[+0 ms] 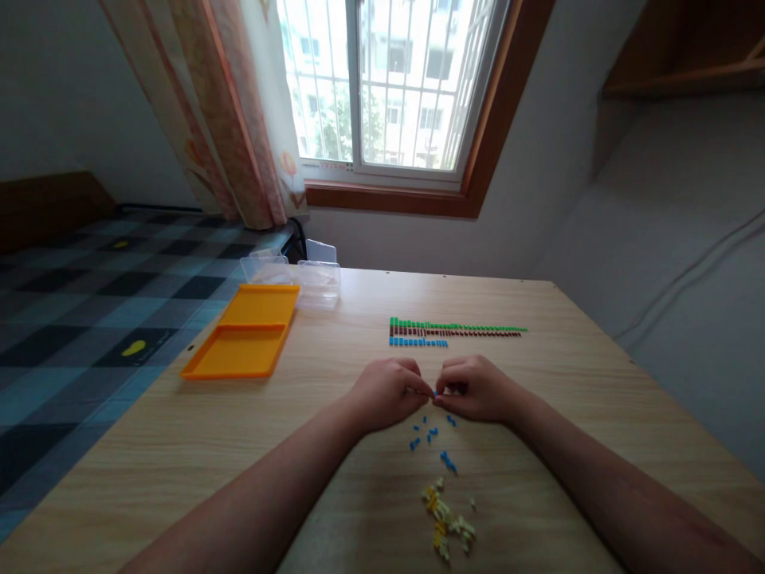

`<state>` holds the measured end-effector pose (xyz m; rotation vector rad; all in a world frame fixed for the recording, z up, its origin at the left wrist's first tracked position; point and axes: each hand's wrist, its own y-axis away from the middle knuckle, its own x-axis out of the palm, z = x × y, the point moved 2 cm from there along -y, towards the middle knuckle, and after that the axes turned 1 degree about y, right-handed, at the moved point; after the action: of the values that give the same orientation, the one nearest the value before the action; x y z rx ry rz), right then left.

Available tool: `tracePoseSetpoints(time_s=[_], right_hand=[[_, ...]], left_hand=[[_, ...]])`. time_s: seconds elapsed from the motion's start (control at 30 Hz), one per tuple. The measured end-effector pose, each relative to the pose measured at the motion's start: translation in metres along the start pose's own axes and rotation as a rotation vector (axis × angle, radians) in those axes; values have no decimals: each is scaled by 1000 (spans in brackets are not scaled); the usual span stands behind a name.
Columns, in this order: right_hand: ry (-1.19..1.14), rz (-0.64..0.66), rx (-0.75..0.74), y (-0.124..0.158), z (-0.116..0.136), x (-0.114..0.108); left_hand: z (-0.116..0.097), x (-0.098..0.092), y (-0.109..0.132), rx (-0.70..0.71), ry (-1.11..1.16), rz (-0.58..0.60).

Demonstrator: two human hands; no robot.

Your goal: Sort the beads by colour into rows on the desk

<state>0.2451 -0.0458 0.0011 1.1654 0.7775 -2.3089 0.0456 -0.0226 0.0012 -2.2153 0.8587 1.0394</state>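
Note:
My left hand (391, 392) and my right hand (478, 388) meet fingertip to fingertip above the table, both pinched closed. A tiny blue building brick (436, 394) shows between the right fingertips, close against the left ones; what the left fingers hold is hidden. Just beyond the hands lie lined-up rows of small pieces: a green row (418, 324), a brown row (418, 332) and a shorter blue row (409, 342). Nearer to me are several loose blue bricks (433, 432), then a heap of cream and yellow bricks (441, 510).
An orange two-part tray (263, 326) lies on the left of the wooden table (335, 351). Clear plastic boxes (319, 287) stand behind it at the back edge. A bed with a checked cover (149, 279) adjoins on the left; a window and wall are behind.

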Motion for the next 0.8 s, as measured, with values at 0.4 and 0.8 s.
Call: tracePoseSetpoints(time_s=[0.4, 0.8], right_hand=[[200, -24, 82, 4, -19, -18], [205, -34, 240, 11, -47, -36]], left_hand=[[-1, -1, -1, -42, -28, -12], [1, 1, -2, -91, -52, -12]])
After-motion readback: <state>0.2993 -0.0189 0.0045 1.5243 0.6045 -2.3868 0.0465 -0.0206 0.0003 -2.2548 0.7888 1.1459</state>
